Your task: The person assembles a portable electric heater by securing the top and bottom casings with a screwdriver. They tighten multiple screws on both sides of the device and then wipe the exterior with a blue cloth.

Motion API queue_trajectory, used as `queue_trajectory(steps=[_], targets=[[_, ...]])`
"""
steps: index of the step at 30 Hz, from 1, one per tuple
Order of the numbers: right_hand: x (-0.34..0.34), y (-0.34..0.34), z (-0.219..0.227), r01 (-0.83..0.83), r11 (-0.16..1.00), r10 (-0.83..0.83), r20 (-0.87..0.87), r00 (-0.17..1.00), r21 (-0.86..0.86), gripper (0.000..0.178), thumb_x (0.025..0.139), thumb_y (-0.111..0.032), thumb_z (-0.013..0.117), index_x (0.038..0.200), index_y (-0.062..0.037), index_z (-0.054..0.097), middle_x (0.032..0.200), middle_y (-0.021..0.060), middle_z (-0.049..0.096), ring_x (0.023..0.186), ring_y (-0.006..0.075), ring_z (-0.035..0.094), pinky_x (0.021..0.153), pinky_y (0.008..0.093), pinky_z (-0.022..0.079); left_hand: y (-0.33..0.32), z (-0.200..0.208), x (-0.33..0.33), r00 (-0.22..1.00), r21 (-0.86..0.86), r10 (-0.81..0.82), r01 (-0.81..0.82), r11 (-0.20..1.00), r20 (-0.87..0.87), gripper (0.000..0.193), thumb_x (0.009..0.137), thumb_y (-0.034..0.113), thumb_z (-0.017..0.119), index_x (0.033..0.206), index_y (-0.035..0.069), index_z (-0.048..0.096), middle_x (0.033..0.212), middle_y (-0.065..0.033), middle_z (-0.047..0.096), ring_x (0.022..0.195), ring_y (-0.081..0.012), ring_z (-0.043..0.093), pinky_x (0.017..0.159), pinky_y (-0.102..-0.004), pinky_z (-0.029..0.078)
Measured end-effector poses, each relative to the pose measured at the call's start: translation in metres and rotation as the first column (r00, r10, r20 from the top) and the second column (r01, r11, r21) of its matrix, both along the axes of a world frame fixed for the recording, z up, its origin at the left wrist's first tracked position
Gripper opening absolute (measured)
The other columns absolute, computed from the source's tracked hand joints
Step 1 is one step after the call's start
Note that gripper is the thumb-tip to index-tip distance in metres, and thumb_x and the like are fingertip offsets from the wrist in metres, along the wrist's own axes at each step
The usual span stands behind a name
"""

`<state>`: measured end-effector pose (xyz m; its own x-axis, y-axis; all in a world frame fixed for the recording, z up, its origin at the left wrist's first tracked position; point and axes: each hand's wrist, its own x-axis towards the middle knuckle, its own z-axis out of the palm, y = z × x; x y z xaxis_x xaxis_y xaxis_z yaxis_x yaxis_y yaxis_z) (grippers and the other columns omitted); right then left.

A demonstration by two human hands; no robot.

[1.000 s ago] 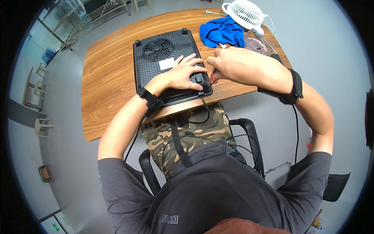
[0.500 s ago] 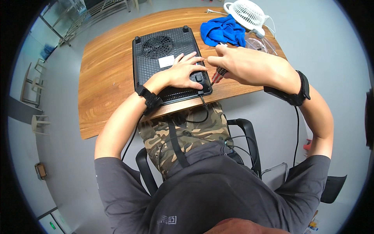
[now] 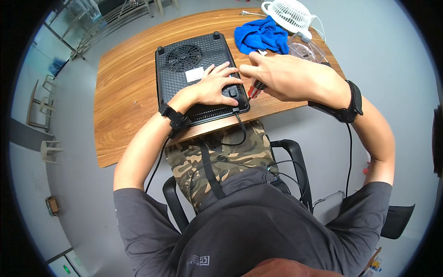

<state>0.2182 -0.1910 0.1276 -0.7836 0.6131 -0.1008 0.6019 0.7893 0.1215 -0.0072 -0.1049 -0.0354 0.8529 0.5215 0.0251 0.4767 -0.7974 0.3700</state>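
Observation:
A black induction cooker [image 3: 173, 83] lies upside down on the wooden table, its round fan grille and rubber feet facing up. Across its right part my left hand [image 3: 216, 87] is laid flat with the fingers spread, pressing on the casing near a white label [image 3: 194, 74]. My right hand [image 3: 281, 76] is wrapped round a screwdriver [image 3: 254, 89] with a red and black handle. The shaft slants down to the cooker's near right corner; the exact spot of its tip is too small to make out. A black power cord [image 3: 242, 127] leaves the near edge there.
Behind my right hand lie a crumpled blue cloth [image 3: 260, 36], a clear plastic container [image 3: 307, 50] and a white fan [image 3: 290, 16] with its cord. The wooden table [image 3: 122, 87] ends just nearer than the cooker. Chair armrests [image 3: 295, 157] flank my lap.
The view has shifted slightly. Both hands keep their places on the cooker and the screwdriver, with only a small turn visible in the right hand.

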Motion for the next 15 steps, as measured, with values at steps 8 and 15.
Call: queue_trajectory(steps=[8, 15], targets=[[-0.02, -0.003, -0.005, 0.104, 0.995, -0.104, -0.002, 0.995, -0.013, 0.035, 0.099, -0.034, 0.065, 0.089, -0.0006, 0.068, 0.064, 0.0149, 0.065, 0.062, 0.0374, 0.066, 0.063, 0.0409, 0.056, 0.0, -0.004, -0.002, 1.0, 0.014, 0.003, -0.004, 1.0, 0.027, 0.077, 0.08, 0.06, 0.078, 0.145, 0.023, 0.059, 0.164, -0.0145, 0.034, 0.157, -0.0359, 0.016, 0.124, -0.0644, 0.008], [-0.01, 0.006, 0.004, 0.162, 0.984, -0.162, 0.001, 0.987, -0.077, 0.042, 0.096, -0.035, 0.068, 0.117, 0.0, 0.059, 0.09, 0.0204, 0.07, 0.085, 0.0386, 0.07, 0.075, 0.0449, 0.057, 0.0, 0.0, -0.001, 1.0, 0.01, -0.003, 0.003, 1.0, 0.002, 0.077, 0.079, 0.061, 0.078, 0.144, 0.023, 0.06, 0.165, -0.0135, 0.034, 0.158, -0.0378, 0.014, 0.124, -0.0655, 0.008]])
